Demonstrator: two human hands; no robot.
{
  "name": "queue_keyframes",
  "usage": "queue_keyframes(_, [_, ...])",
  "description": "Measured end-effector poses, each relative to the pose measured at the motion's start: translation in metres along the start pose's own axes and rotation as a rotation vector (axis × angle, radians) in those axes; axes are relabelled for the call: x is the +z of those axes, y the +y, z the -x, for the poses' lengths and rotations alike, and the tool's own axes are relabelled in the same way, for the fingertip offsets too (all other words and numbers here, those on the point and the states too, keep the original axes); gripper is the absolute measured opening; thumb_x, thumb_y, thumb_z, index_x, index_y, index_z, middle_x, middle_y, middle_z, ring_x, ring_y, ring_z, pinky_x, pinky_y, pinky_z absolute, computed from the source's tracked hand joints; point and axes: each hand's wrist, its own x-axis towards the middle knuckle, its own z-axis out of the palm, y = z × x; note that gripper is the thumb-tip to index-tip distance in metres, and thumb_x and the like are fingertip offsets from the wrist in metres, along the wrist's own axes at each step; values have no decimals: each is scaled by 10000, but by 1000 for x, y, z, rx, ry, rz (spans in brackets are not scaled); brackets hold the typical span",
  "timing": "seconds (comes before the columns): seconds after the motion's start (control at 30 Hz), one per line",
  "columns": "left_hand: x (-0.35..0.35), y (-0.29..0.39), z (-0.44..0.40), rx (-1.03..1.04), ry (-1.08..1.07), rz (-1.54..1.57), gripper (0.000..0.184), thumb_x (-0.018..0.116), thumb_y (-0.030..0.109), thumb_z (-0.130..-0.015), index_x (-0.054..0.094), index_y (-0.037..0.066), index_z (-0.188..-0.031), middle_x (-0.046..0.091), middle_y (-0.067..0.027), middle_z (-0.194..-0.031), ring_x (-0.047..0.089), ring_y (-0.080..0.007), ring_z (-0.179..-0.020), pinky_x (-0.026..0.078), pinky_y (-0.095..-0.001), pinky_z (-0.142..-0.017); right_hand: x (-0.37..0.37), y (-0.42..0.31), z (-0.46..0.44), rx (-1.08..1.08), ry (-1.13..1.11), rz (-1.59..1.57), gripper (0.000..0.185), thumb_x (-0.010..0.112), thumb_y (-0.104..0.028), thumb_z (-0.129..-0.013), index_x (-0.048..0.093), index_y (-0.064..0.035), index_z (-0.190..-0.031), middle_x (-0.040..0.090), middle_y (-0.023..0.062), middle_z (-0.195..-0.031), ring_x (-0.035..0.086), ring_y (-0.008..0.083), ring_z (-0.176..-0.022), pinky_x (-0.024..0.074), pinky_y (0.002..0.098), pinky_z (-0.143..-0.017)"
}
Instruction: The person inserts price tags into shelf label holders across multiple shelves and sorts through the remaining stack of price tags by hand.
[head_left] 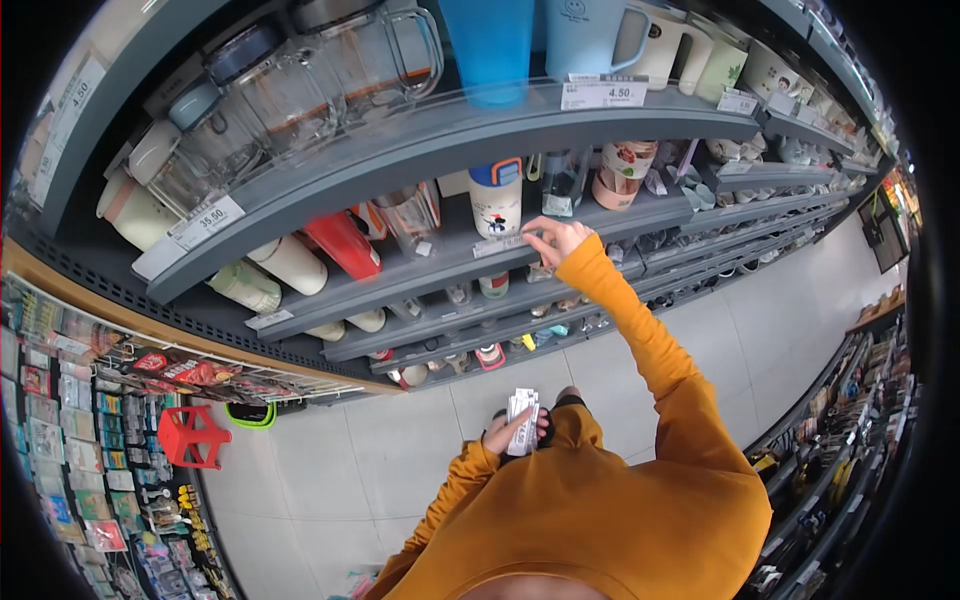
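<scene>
Reaching toward a shelf edge at the centre of the frame, a person in a mustard top [620, 520] holds the right hand [560, 243] beside a printed price label [498, 244] set below a white bottle [495, 208] with a blue lid and an orange loop. The bottle stands upright, a cartoon figure on its side, its opaque wall hiding any contents. To its right stand a clear bottle [563, 188] and a floral-and-pink jar [617, 190]; to its left is a red bottle [345, 248]. Across the upper left of the frame, lidded glass jugs [290, 100] with handles line the shelf above, their walls see-through. A translucent blue tumbler [490, 55] and a pale blue mug [582, 40] stand at top centre. At lower left, a green-rimmed basket [262, 424] sits on the floor near a red stool [190, 437].

The right arm stretches up from the lower right, thumb and forefinger drawn together near the label's right end; whether they grip it cannot be told. Low at centre, in front of the body, the left hand [497, 434] clasps a stack of price slips [522, 410], print facing up, the elbow bent.
</scene>
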Motion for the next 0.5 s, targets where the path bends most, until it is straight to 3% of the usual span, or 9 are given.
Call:
queue_keyframes(0.1, [2, -1, 5, 57, 35, 119, 437, 450, 355, -985, 545, -12, -1204, 630, -74, -979, 634, -165, -855, 519, -286, -764, -13, -10, -5, 25, -53, -145, 166, 603, -308, -893, 632, -154, -947, 594, 12, -544, 606, 180, -498, 450, 293, -490])
queue_keyframes(0.17, [-1, 1, 3, 120, 80, 225, 420, 444, 332, -988, 540, -16, -1203, 612, -84, -1070, 612, -175, -936, 509, -290, -798, -23, -19, 4, 47, 47, -291, 161, 615, -259, -897, 631, -102, -926, 559, -1, -520, 537, 84, -461, 415, 252, -466])
queue_keyframes(0.27, [7, 29, 3, 278, 203, 187, 404, 440, 310, -991, 537, -17, -1207, 586, -78, -1163, 578, -164, -1000, 486, -285, -825, -22, -22, 41, 182, 116, -793, 145, 628, -172, -899, 624, -32, -939, 572, -2, -548, 494, 34, -465, 377, 212, -425])
queue_keyframes(0.33, [19, 57, 4, 396, 268, 137, 399, 435, 300, -994, 534, -14, -1219, 546, -58, -1250, 537, -132, -1046, 436, -264, -861, 12, 3, 80, 320, 54, -952, 122, 618, -158, -906, 624, -55, -970, 557, -7, -544, 461, 35, -417, 340, 204, -364])
queue_keyframes(0.37, [17, 63, -1, 431, 249, 137, 418, 410, 307, -1001, 525, -22, -1230, 521, -74, -1289, 516, -132, -1103, 407, -269, -936, 37, 13, 103, 330, 75, -1017, 120, 623, -153, -901, 631, -54, -969, 563, -9, -546, 458, 40, -403, 344, 209, -360])
queue_keyframes(0.43, [13, 66, -21, 429, 257, 111, 442, 381, 315, -1007, 517, -41, -1231, 502, -108, -1319, 495, -166, -1173, 364, -296, -1024, 58, 8, 148, 590, -82, -1023, 144, 653, -200, -885, 655, -78, -961, 527, -27, -502, 427, 40, -375, 304, 212, -348])
queue_keyframes(0.5, [35, 78, -29, 474, 178, 19, 467, 361, 327, -1011, 506, -56, -1234, 511, -133, -1306, 503, -194, -1177, 365, -318, -1038, 67, 0, 181, 701, -98, -1027, 173, 655, -239, -886, 662, -76, -945, 506, -30, -490, 414, 46, -368, 298, 211, -351])
